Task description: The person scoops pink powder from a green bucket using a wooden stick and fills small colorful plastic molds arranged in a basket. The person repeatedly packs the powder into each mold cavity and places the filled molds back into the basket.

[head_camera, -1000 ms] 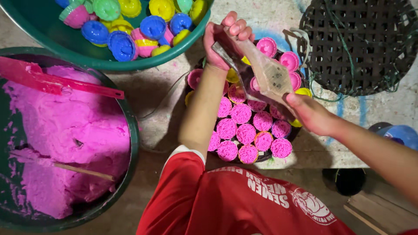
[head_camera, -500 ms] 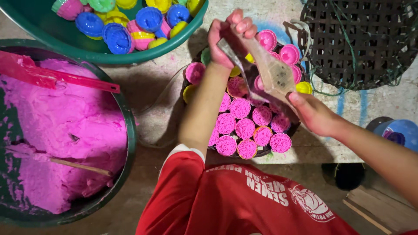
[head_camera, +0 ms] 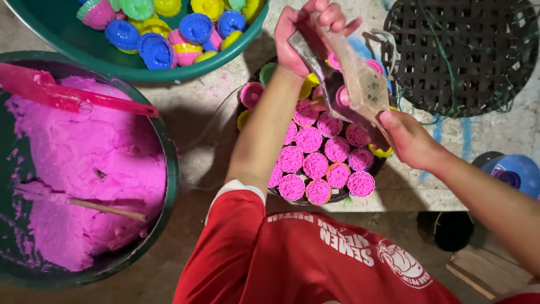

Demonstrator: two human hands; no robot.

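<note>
Light was dim and warm, falling from above and leaving the floor at the bottom edge murky. The forearm of the left hand point(head_camera: 306, 34) cast a soft shadow over the tabletop point(head_camera: 197, 118). The pink dough point(head_camera: 84, 163) looked oversaturated. Focus was soft throughout, and the frame's edges bent slightly.

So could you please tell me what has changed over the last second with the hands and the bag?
Very little. Both hands kept their grip on the clear plastic bag: the left hand pinching its top, the right hand its lower end, over the pink filled moulds. The bag's tilt looks unchanged. The pink dough tub and the green basin stayed put.
</note>
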